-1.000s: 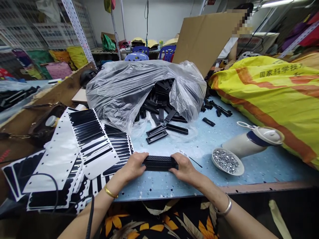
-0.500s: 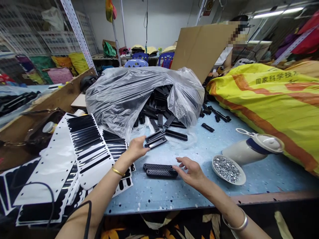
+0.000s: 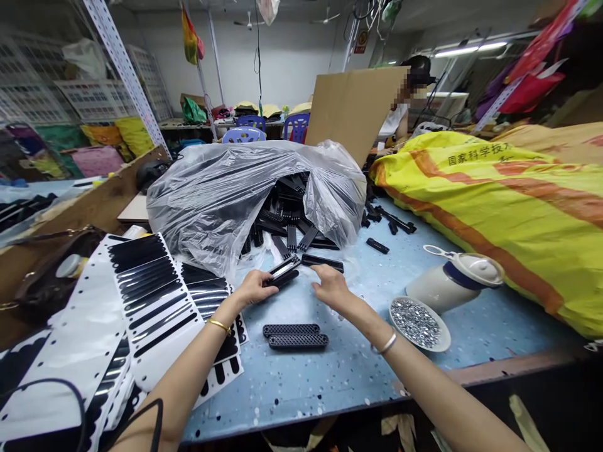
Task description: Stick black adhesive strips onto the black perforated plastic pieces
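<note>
The left hand [image 3: 254, 287] has its fingers and thumb closed on the near end of a slim black strip [image 3: 284, 267], which lies slantwise over another dark strip [image 3: 289, 277] on the worktop [image 3: 358, 370], just in front of the clear plastic bag [image 3: 211, 182]; whether the lower one is gripped too, I cannot tell. The right hand [image 3: 331, 287] has its fingers loosely bent and parted from the thumb, with nothing seen between them; the fingertips are at a loose black strip [image 3: 330, 263], though contact cannot be made out. These look like moulded plastic, so they should be light and stiff, hardly bending under a pinch, and not easily broken, save perhaps at the small prongs on some ends. The smooth, glossy faces may slide on one another, so a pinch across the long edges, near the middle or at both ends, would be surer than pressing on the flat. Nearer the person, two perforated strips [image 3: 291, 329] [image 3: 298, 341] lie side by side; their textured faces should give better grip.
</note>
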Tool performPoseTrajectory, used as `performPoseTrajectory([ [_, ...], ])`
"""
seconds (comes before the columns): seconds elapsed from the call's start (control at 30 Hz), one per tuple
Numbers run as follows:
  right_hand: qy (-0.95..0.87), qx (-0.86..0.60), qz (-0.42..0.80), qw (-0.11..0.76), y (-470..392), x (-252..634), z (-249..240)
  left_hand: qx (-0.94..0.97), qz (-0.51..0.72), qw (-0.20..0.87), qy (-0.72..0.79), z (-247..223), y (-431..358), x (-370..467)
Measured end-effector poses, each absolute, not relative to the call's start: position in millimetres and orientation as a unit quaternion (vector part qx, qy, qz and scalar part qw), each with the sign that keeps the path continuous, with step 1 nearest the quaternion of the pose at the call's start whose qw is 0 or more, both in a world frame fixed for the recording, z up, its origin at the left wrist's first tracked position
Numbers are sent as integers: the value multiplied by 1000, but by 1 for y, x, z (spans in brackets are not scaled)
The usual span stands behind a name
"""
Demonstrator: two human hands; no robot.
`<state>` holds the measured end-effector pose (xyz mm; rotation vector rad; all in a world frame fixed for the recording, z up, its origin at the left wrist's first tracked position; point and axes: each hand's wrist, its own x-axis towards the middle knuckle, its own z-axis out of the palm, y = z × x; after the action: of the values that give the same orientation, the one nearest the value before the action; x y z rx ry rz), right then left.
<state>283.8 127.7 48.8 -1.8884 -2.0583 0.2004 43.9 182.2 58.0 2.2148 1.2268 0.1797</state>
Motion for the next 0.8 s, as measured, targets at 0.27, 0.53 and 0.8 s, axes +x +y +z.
performPoseTrajectory([
  [0.27,-742,-658,85,100,199,260,67,838,92,245,478,57,173,42],
  [0.53,-746,-646,140,86,172,263,60,826,53,216,518,58,193,33],
  [0.8,-732,-615,267,123,178,260,56,829,77,216,510,49,178,47],
])
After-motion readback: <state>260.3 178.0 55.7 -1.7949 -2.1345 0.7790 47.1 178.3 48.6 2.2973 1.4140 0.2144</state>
